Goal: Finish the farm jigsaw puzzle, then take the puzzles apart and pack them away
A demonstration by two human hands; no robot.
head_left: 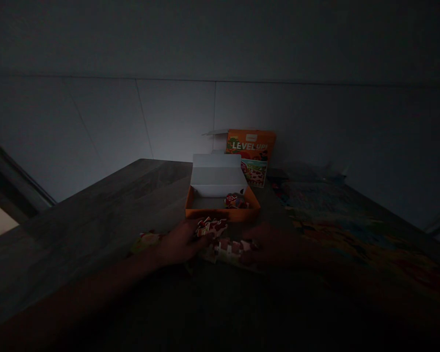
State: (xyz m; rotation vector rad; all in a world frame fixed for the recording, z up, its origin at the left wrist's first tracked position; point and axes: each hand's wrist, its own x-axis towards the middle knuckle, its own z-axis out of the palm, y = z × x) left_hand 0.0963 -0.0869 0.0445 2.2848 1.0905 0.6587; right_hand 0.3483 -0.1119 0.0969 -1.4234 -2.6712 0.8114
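Observation:
Several jigsaw puzzle pieces (229, 247) in pink, white and brown lie between my two hands, just in front of an open orange box (223, 213). My left hand (178, 243) is closed on the left side of these pieces, its thumb over them. From the right, my right hand (267, 244) grips the other end of the pieces; its fingers are dark and slightly blurred. Inside the box, more puzzle pieces (236, 200) are heaped at the right, and the white lid (218, 176) stands raised behind. Left of my left wrist lie some yellowish pieces (148, 238).
Behind the open box, an upright orange box (252, 156) marked "LEVEL UP!" stands near the pale wall (176, 117). A colourful picture sheet or puzzle (352, 234) spreads along the right of the grey table (95, 210), with clear plastic (315, 172) beyond it. The scene is very dark.

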